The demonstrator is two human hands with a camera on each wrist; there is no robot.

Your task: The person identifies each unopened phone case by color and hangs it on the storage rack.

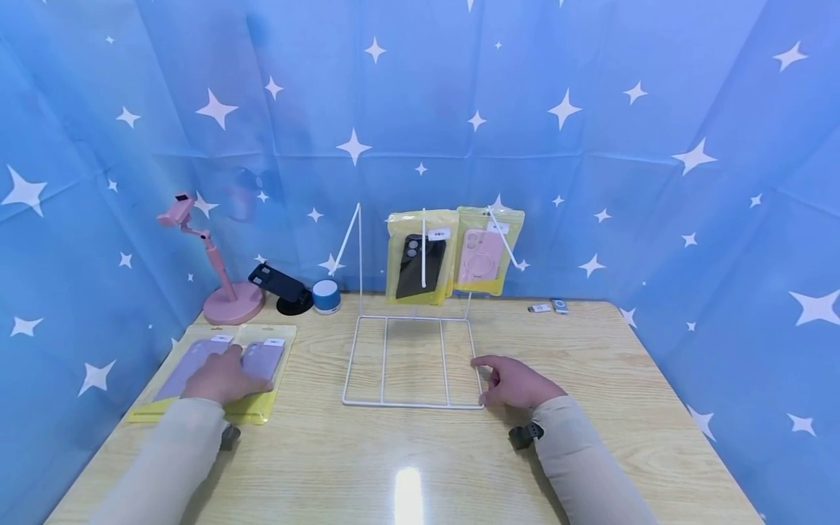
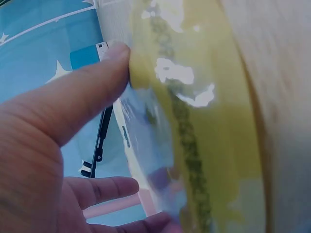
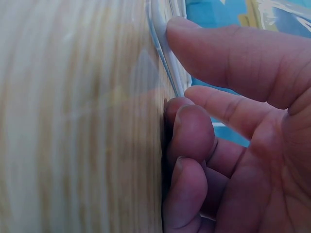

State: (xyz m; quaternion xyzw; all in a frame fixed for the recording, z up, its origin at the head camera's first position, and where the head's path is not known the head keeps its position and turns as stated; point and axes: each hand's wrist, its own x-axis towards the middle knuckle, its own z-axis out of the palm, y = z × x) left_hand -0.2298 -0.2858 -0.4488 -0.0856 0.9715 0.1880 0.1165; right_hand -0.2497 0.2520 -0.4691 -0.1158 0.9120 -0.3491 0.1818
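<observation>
The left hand lies on the two yellow-backed phone-case packets at the near left of the wooden table, its thumb pressed to a packet's glossy edge and the fingers loosely spread, pinching nothing firmly that I can tell. The packets' long axis runs away from the person, toward the pink stand. The right hand rests at the near right corner of the white wire rack, fingers curled against its base wire, steadying it. Two more packets hang on the rack's far upright, well apart from both hands.
</observation>
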